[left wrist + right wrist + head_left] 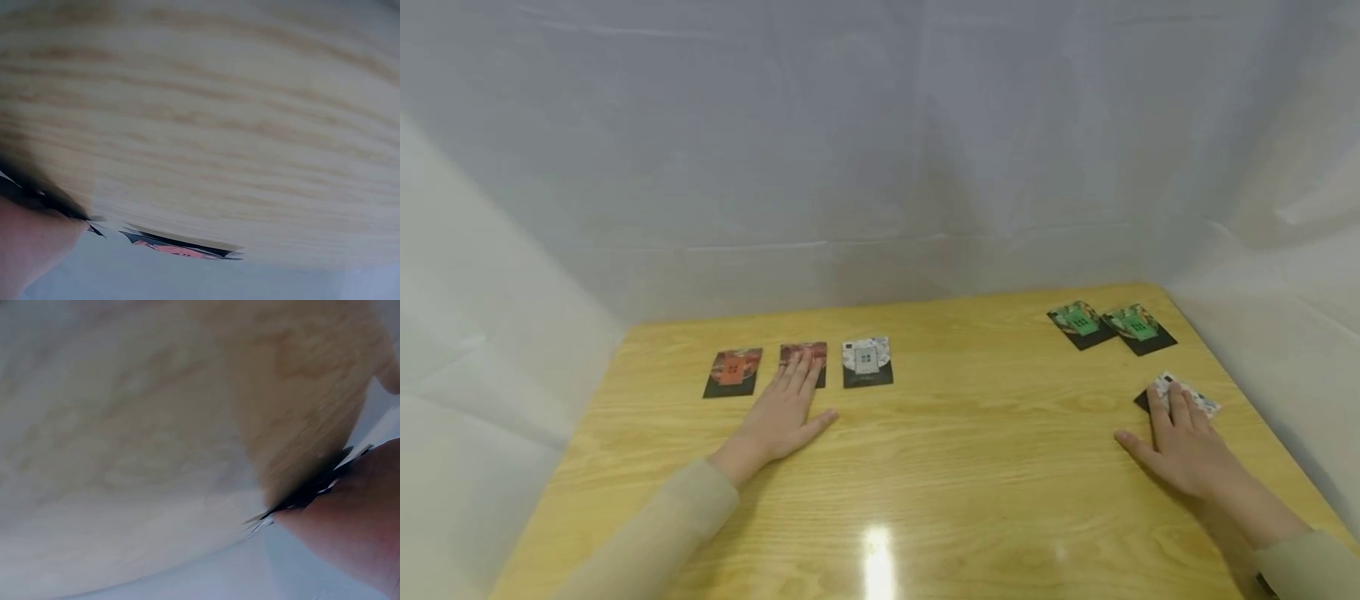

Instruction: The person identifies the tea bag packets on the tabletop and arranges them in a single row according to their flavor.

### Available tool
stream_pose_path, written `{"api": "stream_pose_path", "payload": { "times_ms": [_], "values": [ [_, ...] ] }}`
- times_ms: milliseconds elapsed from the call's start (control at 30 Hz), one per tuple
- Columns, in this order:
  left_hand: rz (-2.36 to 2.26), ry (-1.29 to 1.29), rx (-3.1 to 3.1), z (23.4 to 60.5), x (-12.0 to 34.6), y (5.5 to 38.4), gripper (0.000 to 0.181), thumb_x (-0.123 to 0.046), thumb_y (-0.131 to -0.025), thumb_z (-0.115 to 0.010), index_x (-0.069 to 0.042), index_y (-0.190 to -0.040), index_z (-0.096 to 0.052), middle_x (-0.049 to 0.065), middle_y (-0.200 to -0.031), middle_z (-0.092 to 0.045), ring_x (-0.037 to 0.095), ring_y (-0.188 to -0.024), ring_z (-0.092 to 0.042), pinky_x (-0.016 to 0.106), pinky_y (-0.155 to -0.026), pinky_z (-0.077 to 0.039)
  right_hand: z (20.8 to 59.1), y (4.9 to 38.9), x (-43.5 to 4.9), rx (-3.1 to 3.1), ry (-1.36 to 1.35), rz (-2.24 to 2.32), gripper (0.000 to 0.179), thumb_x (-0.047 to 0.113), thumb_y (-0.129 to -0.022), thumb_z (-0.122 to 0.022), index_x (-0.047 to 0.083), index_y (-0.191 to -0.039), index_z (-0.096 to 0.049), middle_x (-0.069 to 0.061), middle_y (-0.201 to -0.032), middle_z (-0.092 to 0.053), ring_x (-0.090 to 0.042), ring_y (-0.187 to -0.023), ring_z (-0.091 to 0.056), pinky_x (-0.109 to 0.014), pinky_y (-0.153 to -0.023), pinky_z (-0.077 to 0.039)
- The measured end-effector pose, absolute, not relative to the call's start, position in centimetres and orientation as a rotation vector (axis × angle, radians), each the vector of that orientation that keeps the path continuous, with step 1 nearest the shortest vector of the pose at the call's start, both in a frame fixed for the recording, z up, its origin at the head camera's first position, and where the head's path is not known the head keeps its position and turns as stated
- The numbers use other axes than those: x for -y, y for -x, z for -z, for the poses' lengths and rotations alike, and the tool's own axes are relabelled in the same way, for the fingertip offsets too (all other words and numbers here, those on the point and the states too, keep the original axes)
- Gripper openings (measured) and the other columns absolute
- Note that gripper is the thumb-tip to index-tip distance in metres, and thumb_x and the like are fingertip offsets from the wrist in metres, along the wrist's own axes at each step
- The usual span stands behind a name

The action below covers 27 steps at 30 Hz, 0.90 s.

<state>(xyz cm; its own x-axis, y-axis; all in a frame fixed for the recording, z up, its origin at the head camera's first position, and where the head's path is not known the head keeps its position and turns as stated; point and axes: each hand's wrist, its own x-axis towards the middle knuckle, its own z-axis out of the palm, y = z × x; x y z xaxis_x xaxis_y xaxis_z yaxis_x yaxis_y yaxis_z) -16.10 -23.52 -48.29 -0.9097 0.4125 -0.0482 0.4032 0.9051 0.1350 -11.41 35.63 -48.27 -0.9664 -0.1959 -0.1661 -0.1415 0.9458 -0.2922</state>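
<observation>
In the head view my left hand [782, 412] lies flat with its fingers stretched over a red and black packet [817, 375], covering much of it. Left of that hand is another red and black packet [732, 372], and just right of it a white and black packet [867, 362]. At the right side of the table my right hand [1183, 450] rests its straight fingers on a tilted white and black packet [1205, 405], partly hiding it. Both wrist views show only part of each hand, with dark packet edges beside the fingers.
Two green and black packets, one left [1081, 324] and one right [1140, 328], overlap slightly at the far right of the wooden table [970, 417]. Pale sheeting [760, 167] hangs behind the table and along both sides.
</observation>
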Motion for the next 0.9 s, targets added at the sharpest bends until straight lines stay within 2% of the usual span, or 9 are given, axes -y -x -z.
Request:
{"api": "stream_pose_path", "payload": {
  "times_ms": [433,633,900],
  "values": [
    [-0.130,-0.657,-3.010,48.1,23.2,16.1,0.097,-0.062,-0.107,-0.046,0.003,-0.169,-0.010,0.024,-0.177,-0.003,0.042,-0.166,-0.005,0.056,-0.135,-0.014,48.5,12.1,-33.4,-2.923,0.406,0.435,0.100,0.055,-0.110,-0.049,-0.014,-0.165,-0.003,-0.048,-0.166,0.006,-0.067,-0.155,0.000,-0.081,-0.121,-0.016],
    [-0.120,-0.654,-3.009,48.0,23.1,16.1,0.097,-0.063,-0.107,-0.046,0.003,-0.169,-0.010,0.025,-0.177,-0.004,0.042,-0.166,-0.006,0.057,-0.135,-0.015,48.5,13.0,-32.0,-2.955,0.477,0.374,0.101,0.056,-0.108,-0.053,-0.014,-0.165,-0.007,-0.047,-0.167,0.001,-0.066,-0.155,-0.007,-0.079,-0.121,-0.022],
    [-0.124,-0.642,-3.009,47.9,23.2,16.0,0.098,-0.062,-0.107,-0.048,0.003,-0.169,-0.010,0.025,-0.177,-0.005,0.042,-0.166,-0.006,0.057,-0.135,-0.015,48.3,14.4,-29.9,-2.966,0.591,0.341,0.101,0.056,-0.106,-0.057,-0.012,-0.166,-0.012,-0.046,-0.168,-0.007,-0.063,-0.156,-0.012,-0.076,-0.123,-0.023]
  ]
}}
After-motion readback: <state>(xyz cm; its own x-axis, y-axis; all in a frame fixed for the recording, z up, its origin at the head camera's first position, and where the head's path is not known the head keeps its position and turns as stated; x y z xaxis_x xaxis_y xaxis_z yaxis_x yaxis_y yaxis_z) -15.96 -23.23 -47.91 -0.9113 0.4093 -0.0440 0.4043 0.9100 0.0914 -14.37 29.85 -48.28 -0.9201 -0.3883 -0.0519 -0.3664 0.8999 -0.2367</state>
